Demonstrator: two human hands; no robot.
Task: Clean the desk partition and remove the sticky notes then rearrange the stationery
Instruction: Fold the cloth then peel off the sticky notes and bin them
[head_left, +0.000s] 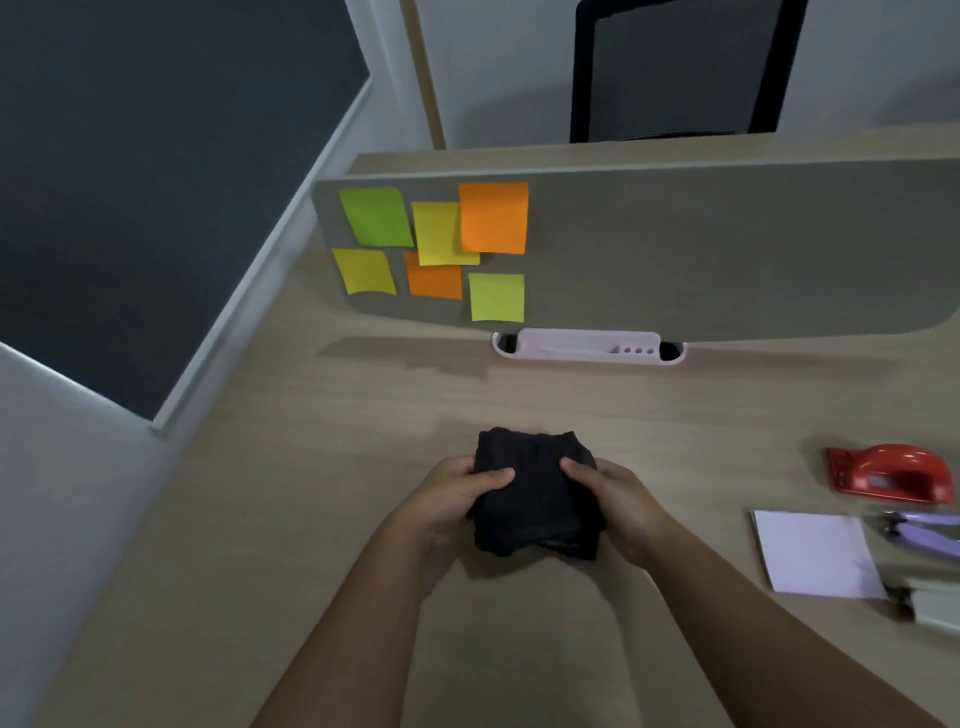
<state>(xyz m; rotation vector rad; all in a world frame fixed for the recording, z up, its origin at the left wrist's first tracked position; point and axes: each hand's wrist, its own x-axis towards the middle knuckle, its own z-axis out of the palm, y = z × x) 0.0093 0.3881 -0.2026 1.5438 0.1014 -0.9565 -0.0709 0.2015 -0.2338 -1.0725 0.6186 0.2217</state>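
A folded black cloth is held just above the middle of the wooden desk. My left hand grips its left side and my right hand grips its right side. Behind it stands the grey desk partition. Several sticky notes cling to the partition's left part: a green one, yellow ones and orange ones. Stationery lies at the right: a red hole punch, a white notepad and a purple stapler.
A pale pink pen tray sits in the cable slot at the foot of the partition. A black chair back stands beyond the partition. A wall with a dark panel borders the desk on the left. Another small item lies at the right edge.
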